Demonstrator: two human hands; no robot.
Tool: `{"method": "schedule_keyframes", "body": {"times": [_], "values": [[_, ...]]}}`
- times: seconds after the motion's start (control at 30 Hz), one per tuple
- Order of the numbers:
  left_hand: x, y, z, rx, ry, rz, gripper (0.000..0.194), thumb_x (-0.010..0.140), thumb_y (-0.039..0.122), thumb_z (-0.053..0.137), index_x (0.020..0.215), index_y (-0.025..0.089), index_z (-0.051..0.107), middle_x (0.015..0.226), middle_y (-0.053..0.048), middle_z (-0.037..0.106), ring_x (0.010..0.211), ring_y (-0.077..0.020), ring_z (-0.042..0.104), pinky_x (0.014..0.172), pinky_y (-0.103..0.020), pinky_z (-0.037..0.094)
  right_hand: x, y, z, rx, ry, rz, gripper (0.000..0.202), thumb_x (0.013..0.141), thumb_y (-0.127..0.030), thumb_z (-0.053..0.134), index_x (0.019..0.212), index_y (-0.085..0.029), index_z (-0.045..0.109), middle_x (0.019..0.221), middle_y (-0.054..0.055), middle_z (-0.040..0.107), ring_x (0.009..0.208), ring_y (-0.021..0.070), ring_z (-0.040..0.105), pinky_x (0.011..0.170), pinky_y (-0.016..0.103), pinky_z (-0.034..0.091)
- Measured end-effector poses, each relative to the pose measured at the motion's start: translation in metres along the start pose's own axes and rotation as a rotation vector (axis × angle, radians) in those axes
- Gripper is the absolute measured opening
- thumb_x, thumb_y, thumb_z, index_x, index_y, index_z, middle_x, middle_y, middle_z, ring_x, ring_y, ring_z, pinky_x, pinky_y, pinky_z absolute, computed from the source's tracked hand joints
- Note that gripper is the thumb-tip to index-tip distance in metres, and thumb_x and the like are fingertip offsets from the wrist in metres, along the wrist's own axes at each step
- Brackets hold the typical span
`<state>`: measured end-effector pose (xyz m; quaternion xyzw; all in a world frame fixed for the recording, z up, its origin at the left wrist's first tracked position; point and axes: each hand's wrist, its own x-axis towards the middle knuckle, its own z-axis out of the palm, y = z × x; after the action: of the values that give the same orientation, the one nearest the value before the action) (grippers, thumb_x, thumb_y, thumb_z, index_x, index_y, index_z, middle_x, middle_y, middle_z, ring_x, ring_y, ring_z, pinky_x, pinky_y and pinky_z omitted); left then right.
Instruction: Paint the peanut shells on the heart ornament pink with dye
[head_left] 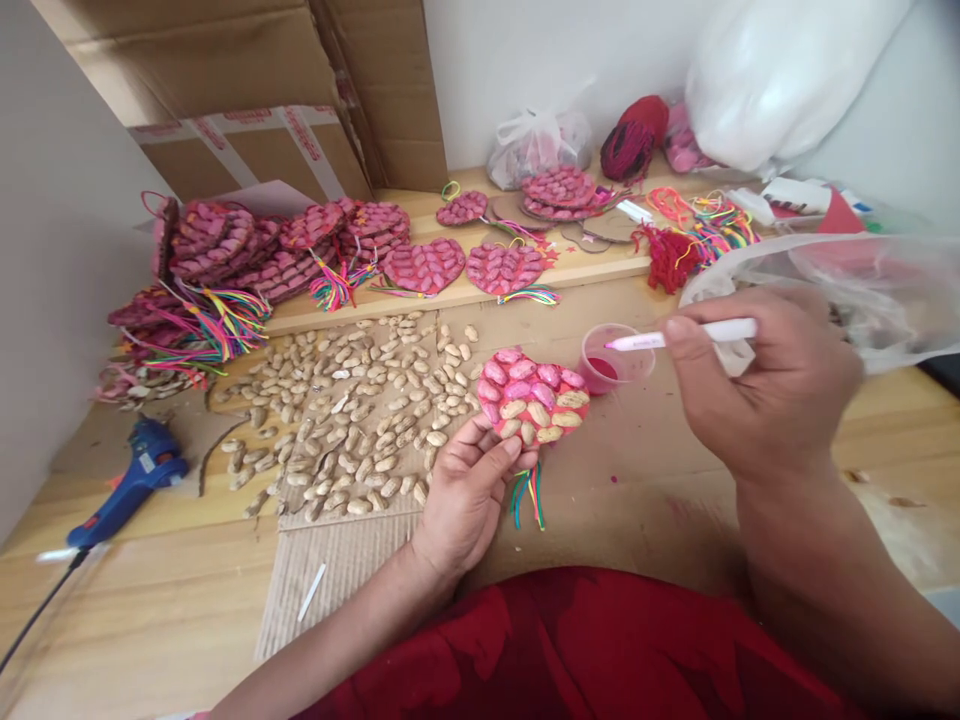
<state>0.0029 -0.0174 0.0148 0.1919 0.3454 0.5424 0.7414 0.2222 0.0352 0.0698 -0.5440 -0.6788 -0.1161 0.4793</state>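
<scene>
The left hand (466,492), grip clamped on its lower edge, holds a peanut-studded heart (533,395) just left of a clear cup (636,366); the right hand (776,375), grip clamped on a white pen (646,341), partly hides a plastic bag (900,300). Left across the worktop (180,630) lie loose peanuts (349,463) and a blue glue gun (146,468); behind, tasselled hearts (424,266), then a carton (247,75).

I can't read the tiny print on the pen (637,341) in the right hand (772,390); the thumb covers part of it too. The left hand (469,490) hides the near edge of the peanut piece (536,395), and some fingertips are tucked behind. Past the right hand, the clear bag (900,300) is too blurry inside, and a black thing (948,374) gets cut off. Far left of the left hand, a cord (45,606) runs out of view.
</scene>
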Motion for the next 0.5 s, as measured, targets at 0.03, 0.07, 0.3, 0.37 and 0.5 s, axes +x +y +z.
{"method": "schedule_keyframes", "body": {"times": [0.03, 0.07, 0.3, 0.37, 0.5], "values": [[0.0, 0.0, 0.0, -0.002, 0.0, -0.003, 0.017, 0.082, 0.008, 0.07, 0.097, 0.017, 0.069, 0.09, 0.0, 0.068, 0.08, -0.0075, 0.064, 0.075, -0.02, 0.057, 0.0, -0.004, -0.002, 0.074, 0.04, 0.029, 0.006, 0.082, -0.028, 0.068, 0.083, -0.022, 0.068, 0.076, 0.003, 0.067, 0.08, 0.0201, 0.06, 0.079, 0.039, 0.047], [0.0, 0.0, 0.0, -0.005, 0.001, -0.005, 0.018, 0.082, 0.008, 0.07, 0.097, 0.017, 0.069, 0.089, 0.0, 0.068, 0.08, -0.0074, 0.064, 0.075, -0.019, 0.057, 0.0, -0.009, -0.004, 0.161, 0.057, 0.056, 0.005, 0.083, -0.027, 0.067, 0.083, -0.022, 0.069, 0.076, 0.003, 0.067, 0.078, 0.0194, 0.06, 0.077, 0.039, 0.047], [-0.001, -0.001, 0.0, -0.015, -0.016, 0.001, 0.018, 0.082, 0.007, 0.07, 0.096, 0.018, 0.069, 0.089, 0.001, 0.067, 0.081, -0.0067, 0.064, 0.075, -0.019, 0.058, -0.003, -0.033, -0.007, 0.527, -0.072, 0.048, 0.005, 0.084, -0.022, 0.065, 0.083, -0.023, 0.07, 0.073, 0.002, 0.065, 0.079, 0.0198, 0.06, 0.074, 0.04, 0.047], [-0.001, -0.001, 0.001, -0.007, -0.03, 0.007, 0.019, 0.082, 0.007, 0.07, 0.097, 0.018, 0.069, 0.09, 0.001, 0.067, 0.081, -0.0066, 0.063, 0.075, -0.019, 0.058, -0.003, -0.035, -0.007, 0.541, -0.129, 0.024, 0.006, 0.084, -0.02, 0.065, 0.085, -0.023, 0.07, 0.074, 0.001, 0.065, 0.08, 0.0194, 0.059, 0.076, 0.04, 0.047], [-0.001, -0.002, 0.001, 0.011, -0.043, 0.005, 0.019, 0.082, 0.008, 0.07, 0.099, 0.018, 0.069, 0.092, 0.0, 0.067, 0.08, -0.0067, 0.063, 0.075, -0.018, 0.057, -0.003, -0.034, -0.007, 0.536, -0.175, -0.005, 0.007, 0.084, -0.018, 0.064, 0.085, -0.023, 0.069, 0.074, 0.001, 0.066, 0.079, 0.0191, 0.058, 0.075, 0.04, 0.046]]}}
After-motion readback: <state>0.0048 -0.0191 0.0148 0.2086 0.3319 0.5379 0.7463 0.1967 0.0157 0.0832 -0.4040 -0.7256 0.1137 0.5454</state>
